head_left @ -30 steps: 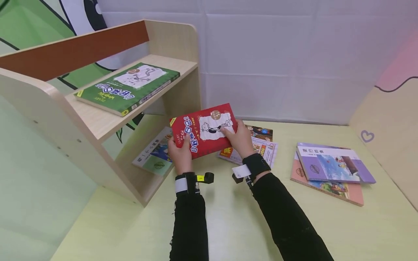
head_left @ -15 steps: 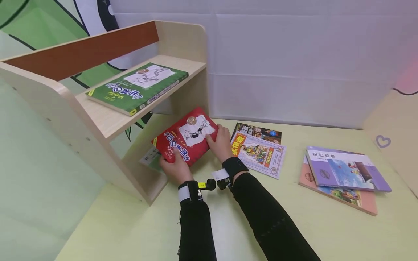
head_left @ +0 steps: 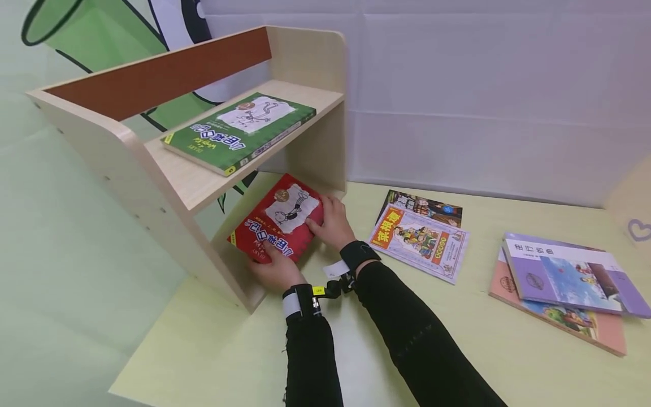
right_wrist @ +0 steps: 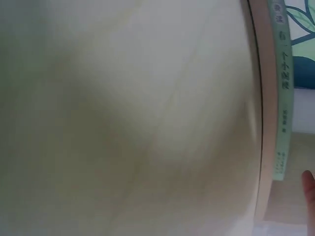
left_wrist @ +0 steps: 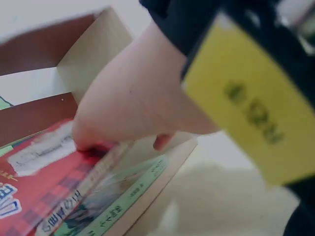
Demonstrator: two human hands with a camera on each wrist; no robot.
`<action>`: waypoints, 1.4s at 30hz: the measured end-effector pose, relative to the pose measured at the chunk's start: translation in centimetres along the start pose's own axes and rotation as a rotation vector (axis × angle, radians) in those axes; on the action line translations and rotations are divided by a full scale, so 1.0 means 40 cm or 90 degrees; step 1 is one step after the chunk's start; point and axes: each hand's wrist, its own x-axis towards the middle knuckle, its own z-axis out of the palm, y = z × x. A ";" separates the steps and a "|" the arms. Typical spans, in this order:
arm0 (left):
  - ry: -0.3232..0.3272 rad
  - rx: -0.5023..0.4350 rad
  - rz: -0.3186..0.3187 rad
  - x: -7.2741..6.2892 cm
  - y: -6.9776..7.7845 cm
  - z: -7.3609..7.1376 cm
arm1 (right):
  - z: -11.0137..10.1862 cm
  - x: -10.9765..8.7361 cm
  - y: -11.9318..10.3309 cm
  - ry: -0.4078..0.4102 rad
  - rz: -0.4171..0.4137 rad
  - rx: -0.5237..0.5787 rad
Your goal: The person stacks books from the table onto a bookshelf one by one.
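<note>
A red paperback book (head_left: 277, 217), its cover showing a line-drawn figure, is tilted at the lower level of the wooden shelf (head_left: 300, 141). My left hand (head_left: 277, 270) grips its near-left edge, thumb on the cover. At the right edge my right hand (head_left: 333, 223) holds it, thumb also on top. Beneath the red book, a pale green book (left_wrist: 123, 204) lies on the bottom board, seen in the left wrist view. Its spine (right_wrist: 284, 93) also shows in the right wrist view. Whether the two books touch is hard to tell.
A green book (head_left: 239, 133) lies flat on the upper shelf. On the table (head_left: 203, 350), a lilac-bordered book (head_left: 419, 240) overlaps a dark one (head_left: 432, 208). Further right, a purple book (head_left: 569, 277) rests on a pink one (head_left: 610, 330).
Both hands have carried the red book left and into the lower shelf space, turning it on the way. The pale green book is now hidden in the head view, which has shifted left.
</note>
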 end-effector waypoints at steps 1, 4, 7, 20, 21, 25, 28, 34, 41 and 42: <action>-0.002 0.003 0.000 0.000 0.001 0.001 | 0.003 0.001 0.002 -0.004 0.001 -0.002; -0.006 0.018 -0.001 0.002 0.004 0.002 | 0.013 0.001 0.010 -0.015 0.017 -0.006; -0.014 0.037 -0.008 0.005 0.002 0.004 | 0.024 0.001 0.019 -0.020 0.034 -0.009; -0.067 0.141 -0.027 0.021 -0.003 -0.005 | 0.029 -0.006 0.030 -0.120 0.106 0.036; -0.067 0.155 -0.026 0.023 -0.005 -0.006 | 0.029 -0.006 0.030 -0.125 0.106 0.041; -0.066 0.212 -0.010 0.025 -0.010 -0.007 | 0.026 0.000 0.029 -0.157 0.106 0.040; -0.082 0.234 0.002 0.021 -0.001 -0.004 | 0.026 0.011 0.027 -0.179 0.104 0.024; -0.106 0.251 0.008 0.015 0.025 0.008 | 0.025 0.035 0.013 -0.182 0.101 0.007; -0.125 0.254 0.001 0.019 0.028 0.015 | 0.034 0.045 0.007 -0.187 0.099 -0.027; -0.126 0.252 0.001 0.020 0.028 0.016 | 0.035 0.047 0.007 -0.192 0.100 -0.027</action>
